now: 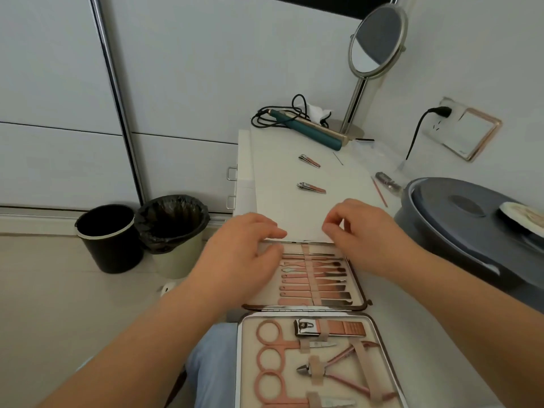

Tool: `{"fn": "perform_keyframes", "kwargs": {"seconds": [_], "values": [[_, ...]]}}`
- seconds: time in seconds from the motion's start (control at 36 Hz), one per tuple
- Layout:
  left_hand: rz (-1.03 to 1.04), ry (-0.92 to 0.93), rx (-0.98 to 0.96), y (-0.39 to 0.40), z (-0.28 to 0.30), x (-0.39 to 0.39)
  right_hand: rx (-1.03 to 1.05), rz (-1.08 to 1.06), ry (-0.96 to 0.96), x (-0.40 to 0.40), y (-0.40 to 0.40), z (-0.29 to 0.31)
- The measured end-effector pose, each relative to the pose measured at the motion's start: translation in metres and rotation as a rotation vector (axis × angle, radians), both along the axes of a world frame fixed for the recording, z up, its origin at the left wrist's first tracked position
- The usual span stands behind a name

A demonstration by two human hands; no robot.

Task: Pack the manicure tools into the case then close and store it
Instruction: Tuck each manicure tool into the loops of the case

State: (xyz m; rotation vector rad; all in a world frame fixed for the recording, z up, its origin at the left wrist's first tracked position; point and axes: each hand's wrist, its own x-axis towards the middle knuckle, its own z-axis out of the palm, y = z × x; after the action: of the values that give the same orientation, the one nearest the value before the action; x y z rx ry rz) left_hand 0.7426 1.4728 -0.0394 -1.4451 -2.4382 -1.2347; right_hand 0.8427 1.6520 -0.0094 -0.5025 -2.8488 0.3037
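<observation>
- The counter is white and runs away from the person, with the open case at its near end, partly over the edge towards the lap.
- The case lies flat in two halves hinged across the middle. The far half holds a row of thin rose-gold tools under one strap; the near half holds scissors, a large clipper and nippers.
- Both hands sit at the far edge of the far half. The left hand has loosely bent fingers resting on the case's left side; I cannot tell whether it holds anything.
- The right hand has curled fingers, thumb and forefinger close together as if pinching; what lies between them, if anything, is too small to make out.
- Two small clippers are still loose: the near clipper lies beyond the hands, closer to the right one, its long axis roughly crosswise; the far clipper lies further back, angled.
- A thin stick lies by the right edge, pointing away.
</observation>
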Motion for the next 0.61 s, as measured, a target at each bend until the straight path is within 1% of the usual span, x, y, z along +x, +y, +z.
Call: {"fn": "perform_keyframes", "kwargs": {"seconds": [0.11,0.17,0.25,0.31,0.36,0.44,0.61], "values": [[-0.002,-0.042,-0.031,-0.005,-0.005,-0.009,0.017,-0.195,0.089,-0.033,0.010,-0.001],[-0.023,-0.099,-0.030,-0.008,-0.010,-0.009,0.028,-0.273,0.117,-0.051,0.019,-0.001],[-0.025,-0.191,0.030,-0.012,-0.018,-0.012,-0.006,-0.365,0.147,-0.079,0.042,0.000],[-0.024,-0.262,0.088,-0.012,-0.023,-0.014,0.008,-0.433,0.112,-0.095,0.060,0.000],[-0.036,-0.314,0.138,-0.012,-0.028,-0.014,0.037,-0.488,0.035,-0.110,0.079,-0.003],[-0.059,-0.349,0.194,-0.011,-0.034,-0.015,0.006,-0.557,-0.031,-0.127,0.101,-0.008],[-0.145,-0.362,0.229,-0.013,-0.036,-0.023,-0.012,-0.564,-0.155,-0.149,0.128,-0.018]]}}
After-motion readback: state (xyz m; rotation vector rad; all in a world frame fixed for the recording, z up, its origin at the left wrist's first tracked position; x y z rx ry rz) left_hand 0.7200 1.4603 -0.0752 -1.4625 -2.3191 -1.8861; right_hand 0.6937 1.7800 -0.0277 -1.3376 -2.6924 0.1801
